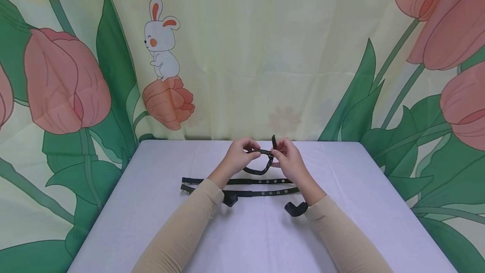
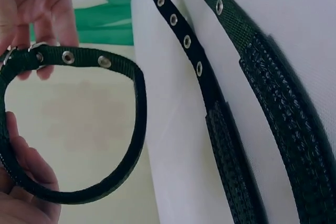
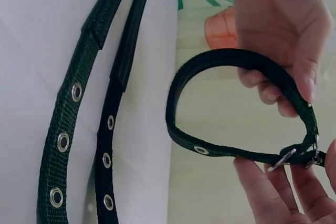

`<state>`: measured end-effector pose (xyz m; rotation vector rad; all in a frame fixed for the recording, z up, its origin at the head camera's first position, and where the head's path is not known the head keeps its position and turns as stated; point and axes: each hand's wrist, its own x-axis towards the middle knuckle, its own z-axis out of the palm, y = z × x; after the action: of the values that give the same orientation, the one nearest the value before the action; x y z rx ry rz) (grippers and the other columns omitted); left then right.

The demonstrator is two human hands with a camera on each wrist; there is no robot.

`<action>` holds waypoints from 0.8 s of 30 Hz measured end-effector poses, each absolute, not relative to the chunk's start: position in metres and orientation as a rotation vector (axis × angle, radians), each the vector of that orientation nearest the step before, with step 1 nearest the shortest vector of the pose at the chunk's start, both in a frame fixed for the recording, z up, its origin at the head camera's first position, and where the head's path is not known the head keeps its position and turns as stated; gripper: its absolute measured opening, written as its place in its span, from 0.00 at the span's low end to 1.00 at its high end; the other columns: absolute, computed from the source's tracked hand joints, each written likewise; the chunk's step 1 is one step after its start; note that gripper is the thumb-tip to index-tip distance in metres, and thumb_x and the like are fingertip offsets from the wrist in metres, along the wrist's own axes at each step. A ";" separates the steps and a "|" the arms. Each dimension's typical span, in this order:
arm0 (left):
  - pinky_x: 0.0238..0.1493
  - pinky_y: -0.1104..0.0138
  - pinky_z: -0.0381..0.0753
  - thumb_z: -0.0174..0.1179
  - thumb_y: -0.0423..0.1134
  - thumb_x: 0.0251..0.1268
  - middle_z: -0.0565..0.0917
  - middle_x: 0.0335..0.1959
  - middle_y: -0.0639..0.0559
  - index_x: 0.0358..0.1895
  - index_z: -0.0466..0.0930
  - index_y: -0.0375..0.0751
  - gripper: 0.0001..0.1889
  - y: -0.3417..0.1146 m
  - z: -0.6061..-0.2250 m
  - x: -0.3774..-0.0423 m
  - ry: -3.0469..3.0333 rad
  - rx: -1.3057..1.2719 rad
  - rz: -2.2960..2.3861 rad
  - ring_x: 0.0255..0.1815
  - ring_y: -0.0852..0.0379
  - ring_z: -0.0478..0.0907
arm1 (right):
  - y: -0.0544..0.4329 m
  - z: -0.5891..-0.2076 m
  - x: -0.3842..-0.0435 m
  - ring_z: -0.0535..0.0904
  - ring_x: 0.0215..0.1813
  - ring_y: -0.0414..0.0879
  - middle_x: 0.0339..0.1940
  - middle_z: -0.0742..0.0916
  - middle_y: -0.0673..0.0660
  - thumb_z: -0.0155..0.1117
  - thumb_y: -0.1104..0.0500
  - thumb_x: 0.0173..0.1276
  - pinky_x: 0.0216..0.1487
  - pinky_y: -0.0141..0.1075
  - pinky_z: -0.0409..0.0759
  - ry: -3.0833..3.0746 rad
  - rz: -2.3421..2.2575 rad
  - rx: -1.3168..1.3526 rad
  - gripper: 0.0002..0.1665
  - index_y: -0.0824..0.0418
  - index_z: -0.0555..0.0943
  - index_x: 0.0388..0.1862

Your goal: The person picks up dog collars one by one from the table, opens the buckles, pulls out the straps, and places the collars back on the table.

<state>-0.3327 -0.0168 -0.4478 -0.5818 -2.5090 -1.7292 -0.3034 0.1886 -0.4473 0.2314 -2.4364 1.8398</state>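
Observation:
A dark green collar with metal eyelets is held up over the far part of the table, bent into a closed loop. My left hand pinches one side of it between thumb and fingers. On the other side my right hand grips it by the metal buckle, where the strap passes through. The strap's loose end sticks up beside the right fingers. Both wrist views show the loop, with eyelets along the strap near the buckle.
Two more dark collars, a farther one and a nearer one, lie stretched out side by side on the white table, partly behind the forearms. A curtain printed with tulips and a rabbit hangs behind the table.

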 end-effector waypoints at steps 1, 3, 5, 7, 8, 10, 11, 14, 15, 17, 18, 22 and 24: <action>0.44 0.64 0.78 0.74 0.33 0.67 0.90 0.39 0.51 0.44 0.89 0.44 0.06 -0.017 -0.448 -0.333 -2.515 -0.585 -1.725 0.45 0.54 0.82 | 0.189 -0.447 -0.304 0.85 0.62 0.59 0.55 0.83 0.66 0.57 0.67 0.84 0.49 0.52 0.92 -2.439 1.844 0.233 0.11 0.66 0.71 0.60; 0.44 0.64 0.77 0.74 0.33 0.68 0.89 0.40 0.51 0.45 0.89 0.44 0.06 -0.018 -0.448 -0.333 -2.523 -0.590 -1.723 0.45 0.54 0.82 | 0.190 -0.446 -0.304 0.85 0.61 0.58 0.56 0.83 0.67 0.57 0.67 0.84 0.48 0.52 0.92 -2.447 1.854 0.238 0.12 0.66 0.72 0.62; 0.44 0.64 0.78 0.73 0.33 0.68 0.90 0.41 0.51 0.46 0.89 0.44 0.07 -0.018 -0.449 -0.333 -2.526 -0.593 -1.722 0.46 0.54 0.82 | 0.191 -0.446 -0.304 0.85 0.60 0.58 0.57 0.83 0.67 0.56 0.67 0.84 0.48 0.53 0.92 -2.456 1.853 0.240 0.13 0.65 0.73 0.63; 0.45 0.64 0.78 0.73 0.33 0.68 0.90 0.43 0.50 0.47 0.89 0.44 0.08 -0.018 -0.448 -0.333 -2.525 -0.598 -1.727 0.47 0.54 0.82 | 0.191 -0.447 -0.305 0.84 0.59 0.58 0.57 0.83 0.68 0.56 0.66 0.85 0.48 0.54 0.92 -2.465 1.846 0.247 0.13 0.64 0.74 0.63; 0.45 0.64 0.79 0.73 0.32 0.68 0.90 0.44 0.50 0.48 0.89 0.44 0.08 -0.018 -0.449 -0.332 -2.524 -0.603 -1.730 0.47 0.53 0.83 | 0.191 -0.448 -0.305 0.85 0.58 0.58 0.57 0.83 0.68 0.56 0.66 0.85 0.48 0.55 0.92 -2.467 1.842 0.250 0.13 0.64 0.74 0.63; 0.45 0.64 0.79 0.73 0.32 0.68 0.91 0.45 0.50 0.48 0.88 0.45 0.09 -0.017 -0.449 -0.332 -2.525 -0.610 -1.734 0.47 0.53 0.83 | 0.191 -0.449 -0.305 0.84 0.58 0.57 0.56 0.83 0.67 0.56 0.66 0.85 0.48 0.56 0.92 -2.473 1.833 0.252 0.13 0.63 0.74 0.63; 0.44 0.64 0.79 0.72 0.31 0.68 0.90 0.46 0.50 0.49 0.88 0.45 0.10 -0.017 -0.449 -0.331 -2.524 -0.616 -1.740 0.47 0.53 0.83 | 0.191 -0.450 -0.305 0.84 0.58 0.57 0.56 0.83 0.67 0.56 0.65 0.85 0.49 0.57 0.92 -2.475 1.828 0.257 0.13 0.64 0.75 0.63; 0.44 0.64 0.79 0.72 0.31 0.67 0.90 0.47 0.49 0.50 0.88 0.44 0.11 -0.016 -0.448 -0.330 -2.519 -0.637 -1.751 0.47 0.53 0.83 | 0.190 -0.450 -0.304 0.84 0.57 0.57 0.55 0.83 0.66 0.57 0.64 0.85 0.48 0.55 0.92 -2.480 1.813 0.245 0.12 0.62 0.75 0.62; 0.43 0.64 0.79 0.72 0.31 0.67 0.90 0.47 0.49 0.50 0.88 0.44 0.11 -0.016 -0.448 -0.330 -2.517 -0.644 -1.755 0.46 0.53 0.82 | 0.190 -0.450 -0.303 0.85 0.57 0.57 0.55 0.83 0.65 0.58 0.64 0.85 0.48 0.54 0.92 -2.482 1.802 0.242 0.12 0.62 0.76 0.62; 0.43 0.64 0.79 0.71 0.31 0.67 0.89 0.48 0.48 0.50 0.88 0.45 0.11 -0.016 -0.447 -0.330 -2.513 -0.662 -1.762 0.47 0.53 0.82 | 0.189 -0.450 -0.303 0.85 0.55 0.56 0.55 0.83 0.65 0.58 0.63 0.84 0.47 0.52 0.93 -2.482 1.787 0.244 0.12 0.63 0.76 0.62; 0.43 0.64 0.79 0.71 0.31 0.67 0.89 0.48 0.48 0.50 0.88 0.45 0.11 -0.016 -0.447 -0.329 -2.512 -0.669 -1.762 0.47 0.54 0.82 | 0.189 -0.450 -0.303 0.85 0.55 0.55 0.55 0.83 0.65 0.59 0.63 0.84 0.47 0.51 0.93 -2.481 1.785 0.241 0.12 0.63 0.76 0.62; 0.45 0.62 0.81 0.72 0.33 0.66 0.89 0.50 0.48 0.51 0.88 0.46 0.12 -0.016 -0.446 -0.329 -2.517 -0.687 -1.753 0.49 0.53 0.82 | 0.187 -0.449 -0.302 0.84 0.53 0.55 0.54 0.82 0.65 0.59 0.63 0.84 0.47 0.53 0.92 -2.480 1.780 0.251 0.13 0.64 0.75 0.62; 0.47 0.61 0.82 0.74 0.34 0.65 0.90 0.50 0.48 0.51 0.88 0.46 0.13 -0.015 -0.446 -0.328 -2.519 -0.693 -1.740 0.49 0.53 0.82 | 0.186 -0.449 -0.301 0.84 0.54 0.55 0.54 0.82 0.64 0.60 0.63 0.84 0.47 0.52 0.92 -2.489 1.763 0.251 0.12 0.63 0.75 0.62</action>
<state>-0.3282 -0.0152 -0.4456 -0.6933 -2.5190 -1.7402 -0.3012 0.1865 -0.4487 0.2508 -2.4894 1.7628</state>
